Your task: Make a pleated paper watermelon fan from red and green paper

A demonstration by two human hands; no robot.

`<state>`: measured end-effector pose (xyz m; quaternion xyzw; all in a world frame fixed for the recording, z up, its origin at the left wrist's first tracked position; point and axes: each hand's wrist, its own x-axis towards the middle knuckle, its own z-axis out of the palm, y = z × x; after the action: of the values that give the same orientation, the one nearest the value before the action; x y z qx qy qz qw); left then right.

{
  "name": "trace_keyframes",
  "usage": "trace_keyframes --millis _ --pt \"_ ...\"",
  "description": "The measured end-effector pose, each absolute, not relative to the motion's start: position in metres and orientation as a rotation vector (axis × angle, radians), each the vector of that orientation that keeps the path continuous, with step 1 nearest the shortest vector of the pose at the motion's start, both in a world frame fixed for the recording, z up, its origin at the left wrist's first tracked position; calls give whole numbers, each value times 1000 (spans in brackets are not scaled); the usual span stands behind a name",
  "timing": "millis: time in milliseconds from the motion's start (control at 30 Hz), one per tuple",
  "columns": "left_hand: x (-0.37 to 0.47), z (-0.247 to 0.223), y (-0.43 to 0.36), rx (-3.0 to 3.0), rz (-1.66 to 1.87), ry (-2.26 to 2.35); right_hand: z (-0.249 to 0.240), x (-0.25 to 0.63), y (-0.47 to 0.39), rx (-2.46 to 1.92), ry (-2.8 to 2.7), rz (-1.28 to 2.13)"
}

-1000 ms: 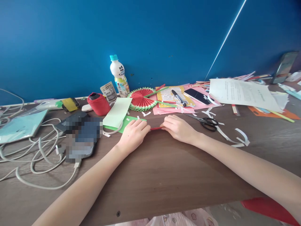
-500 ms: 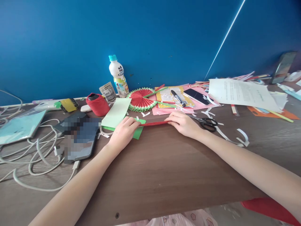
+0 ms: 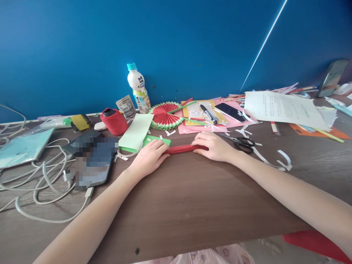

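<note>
A narrow folded strip of red paper (image 3: 181, 149) lies between my two hands, low over the brown table. My left hand (image 3: 150, 157) is closed on its left end, fingers above and thumb nearer me. Its right end is in my right hand (image 3: 213, 146), and a little of the strip shows under the fingers. Just behind the strip sits a round pleated fan (image 3: 165, 115), red with a green and white rim. Light green paper (image 3: 136, 131) and darker green paper (image 3: 159, 139) lie beside my left hand.
Black scissors (image 3: 244, 144) and white paper scraps lie right of my right hand. Behind are a bottle (image 3: 139, 90), a marker (image 3: 208, 114) and a phone (image 3: 231, 112). White cables (image 3: 44, 183) and a dark phone (image 3: 97, 165) are at left.
The red strip has come slightly nearer me and shows a wider face. Both hands have lowered with it, and the right fingers now reach further over its end.
</note>
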<state>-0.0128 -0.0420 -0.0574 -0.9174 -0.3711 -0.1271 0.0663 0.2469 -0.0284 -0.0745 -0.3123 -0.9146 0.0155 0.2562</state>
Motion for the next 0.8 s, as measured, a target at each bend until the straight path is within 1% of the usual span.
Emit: trace_keyframes --millis 200,300,500,667,800 --pt "-6 -60 -43 -2805 -360 -1089 -77 238 -28 -795 -2512 9" --pt "-3 -59 -44 -2882 -424 -1187 -77 235 -30 -823 -2452 154" --pt "-4 -61 -38 -3002 -744 -1577 -74 234 -29 -1041 -2251 524" --pt "-2 -59 -35 -3018 -748 -1717 -72 232 -26 -1116 -2172 760" --pt "0 -54 -34 -3009 -739 -1782 -72 230 -26 -1149 -2147 783"
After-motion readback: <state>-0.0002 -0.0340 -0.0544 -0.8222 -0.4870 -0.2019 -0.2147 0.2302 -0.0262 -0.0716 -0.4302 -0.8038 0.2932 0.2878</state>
